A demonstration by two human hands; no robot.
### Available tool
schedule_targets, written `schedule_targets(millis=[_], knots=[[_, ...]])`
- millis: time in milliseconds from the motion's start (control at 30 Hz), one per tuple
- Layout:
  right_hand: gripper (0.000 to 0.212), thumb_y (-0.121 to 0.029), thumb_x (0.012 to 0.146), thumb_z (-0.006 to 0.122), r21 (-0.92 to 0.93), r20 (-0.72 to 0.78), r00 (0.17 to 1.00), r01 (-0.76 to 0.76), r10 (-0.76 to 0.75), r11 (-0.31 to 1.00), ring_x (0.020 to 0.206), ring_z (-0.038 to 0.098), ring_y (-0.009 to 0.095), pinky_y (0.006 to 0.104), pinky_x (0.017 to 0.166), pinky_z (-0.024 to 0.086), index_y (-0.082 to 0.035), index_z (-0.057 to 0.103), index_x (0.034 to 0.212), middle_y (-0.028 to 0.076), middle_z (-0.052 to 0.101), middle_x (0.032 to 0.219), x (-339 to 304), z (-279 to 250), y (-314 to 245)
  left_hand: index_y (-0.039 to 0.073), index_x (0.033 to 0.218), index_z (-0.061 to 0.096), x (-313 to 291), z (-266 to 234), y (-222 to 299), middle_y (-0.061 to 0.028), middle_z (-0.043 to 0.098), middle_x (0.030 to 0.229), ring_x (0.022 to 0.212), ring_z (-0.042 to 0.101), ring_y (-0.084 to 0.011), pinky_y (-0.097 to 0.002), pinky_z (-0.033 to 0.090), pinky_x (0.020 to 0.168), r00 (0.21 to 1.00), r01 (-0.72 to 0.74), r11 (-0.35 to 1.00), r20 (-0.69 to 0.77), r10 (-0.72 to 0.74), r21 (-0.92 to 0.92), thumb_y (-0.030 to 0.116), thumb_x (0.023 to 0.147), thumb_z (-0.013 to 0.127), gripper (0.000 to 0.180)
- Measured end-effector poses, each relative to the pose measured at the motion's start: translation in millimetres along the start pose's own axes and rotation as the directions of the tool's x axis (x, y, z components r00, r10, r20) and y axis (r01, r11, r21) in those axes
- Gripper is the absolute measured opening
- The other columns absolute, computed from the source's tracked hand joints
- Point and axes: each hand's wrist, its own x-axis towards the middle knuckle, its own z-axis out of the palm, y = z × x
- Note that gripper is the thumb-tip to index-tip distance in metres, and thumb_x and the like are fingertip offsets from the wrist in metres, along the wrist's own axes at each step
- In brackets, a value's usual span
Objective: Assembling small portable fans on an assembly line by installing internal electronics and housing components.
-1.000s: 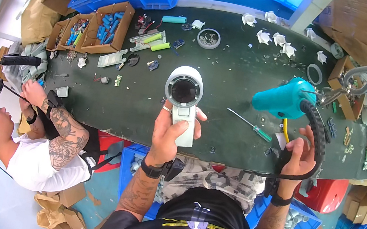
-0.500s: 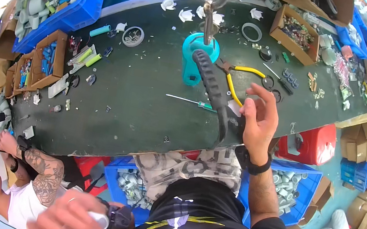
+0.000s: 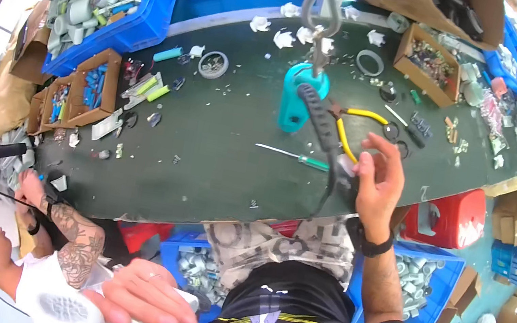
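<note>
Low at the left of the head view, off the near side of the table, found a white handheld device with its round grille turned up toward the camera. Judged the step in hand to be steady one-handed holding. Judged best a full wrap about the body, with fingertips off the grille, the round head balanced against the palm, and clearance left from both the table edge and the person at the left.

Noted the left hand closed over the middle of the device, with fingers side by side across it. Could not make out the thumb's contact owing to blur.

Noted the right hand raised near the table edge, well apart from the left, with thumb and fingers parted and loosely curled. Saw nothing held there. Could not tell touch from gap between its fingertips and the yellow-handled pliers. Logged close by a black ribbed cable, a green-handled screwdriver lying flat, and a teal tool below a metal hook.
</note>
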Motion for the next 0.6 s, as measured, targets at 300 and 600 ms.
schedule_targets(millis=[300, 600], knots=[[0.022, -0.004, 0.099, 0.067, -0.13, -0.041, 0.991, 0.123, -0.13, 0.984, 0.084, 0.063, 0.014, 0.0302, 0.077, 0.052, -0.001, 0.072, 0.12, 0.006, 0.072, 0.104, -5.3, 3.4, 4.1, 0.002, 0.116, 0.06, 7.8, -1.0, -57.7, -0.0318, 0.069, 0.08, 0.066, 0.071, -0.037, -0.0446, 0.058, 0.054, 0.573, 0.196, 0.916, -0.799, 0.183, 0.35, 0.049, 0.098, 0.067, 0.051], [0.028, -0.013, 0.082, 0.083, -0.494, 0.542, 0.747, 0.654, -0.384, 0.574, 0.099, 0.06, 0.028, 0.0405, 0.084, 0.05, -0.008, 0.076, 0.108, 0.005, 0.067, 0.104, 12.4, 33.0, -50.6, -0.001, 0.119, 0.059, 20.7, -52.7, -100.6, -0.0187, 0.07, 0.086, 0.059, 0.064, -0.0247, -0.0344, 0.051, 0.051, 0.455, 0.328, 0.936, -0.89, -0.039, 0.126, 0.046, 0.114, 0.039, 0.051]])
